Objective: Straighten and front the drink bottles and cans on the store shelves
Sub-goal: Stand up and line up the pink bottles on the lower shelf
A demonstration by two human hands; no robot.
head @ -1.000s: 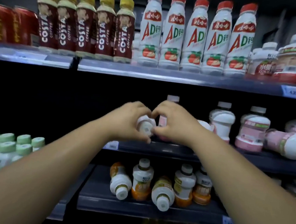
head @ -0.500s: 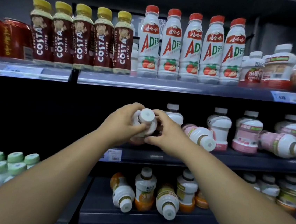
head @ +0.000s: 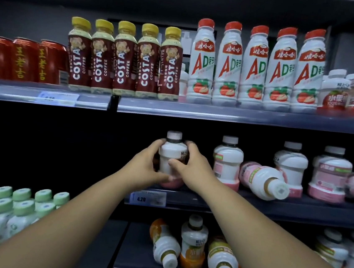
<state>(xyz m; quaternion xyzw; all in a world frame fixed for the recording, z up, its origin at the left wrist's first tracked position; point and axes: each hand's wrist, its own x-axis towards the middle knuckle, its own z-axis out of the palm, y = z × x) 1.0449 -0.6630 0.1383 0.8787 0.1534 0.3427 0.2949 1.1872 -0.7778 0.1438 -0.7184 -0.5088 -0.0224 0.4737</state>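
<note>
I held the pink-based bottle (head: 170,155) upright at the middle shelf's (head: 295,208) front edge. My left grip (head: 144,166) and right grip (head: 193,168) clasped its sides, and my fingers hid most of its label. At 3 o'clock three upright bottles (head: 226,161) stood, one toppled bottle (head: 262,182) lay cap outward, and another was cut off at the frame's edge.

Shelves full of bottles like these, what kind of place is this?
Most likely a shop's drinks aisle. Matching Costa coffee bottles and red cans stand in rows facing out, and a price tag reading 4.20 sits on the shelf edge.
</note>
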